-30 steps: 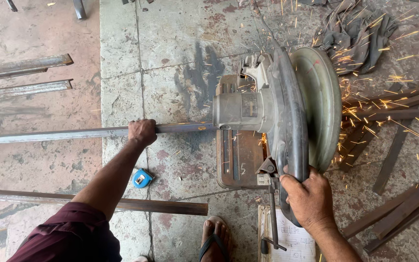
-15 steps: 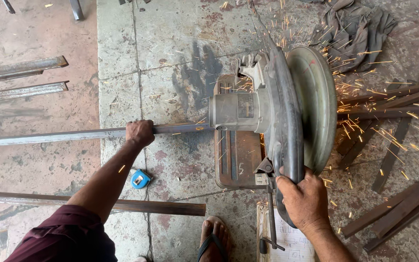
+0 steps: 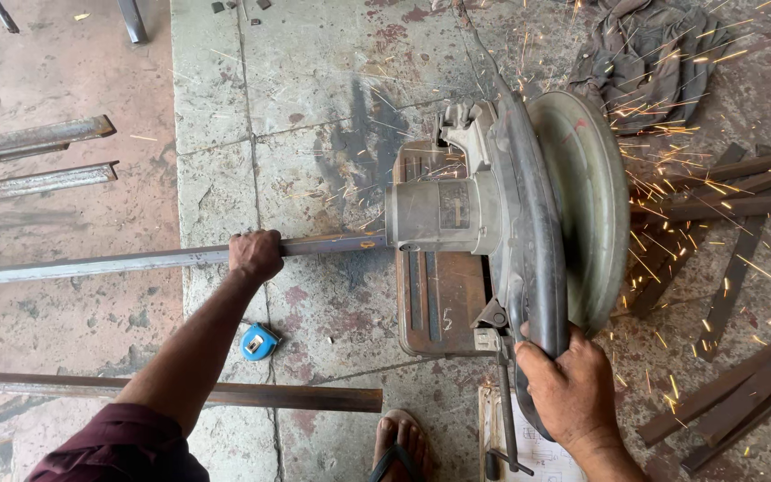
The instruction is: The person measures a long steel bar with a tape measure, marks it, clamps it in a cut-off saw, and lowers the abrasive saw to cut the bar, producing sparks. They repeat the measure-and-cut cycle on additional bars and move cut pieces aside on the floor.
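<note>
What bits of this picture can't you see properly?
Head view:
- Cutting spot on the metal bar: hidden under the chop saw.
- Right hand palm: wrapped around the saw handle.
- Left hand fingertips: curled under the bar.
- Bar's far end: cut off by the left edge.

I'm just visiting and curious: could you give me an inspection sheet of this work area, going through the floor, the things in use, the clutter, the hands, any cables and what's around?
Surface: stained concrete floor, with a reddish part on the left.
Job's things: chop saw standing on the floor; long steel bar running into it from the left; sparks flying to the right.
Clutter: blue tape measure beside the bar; cut metal strips on the right; crumpled rag at the top right; paper sheet under the saw handle.
Hands: left hand wrapped around the bar; right hand gripping the saw handle.
Cables: nothing seen.
Surroundings: spare steel bars on the left; the person's sandalled foot at the bottom edge.
</note>
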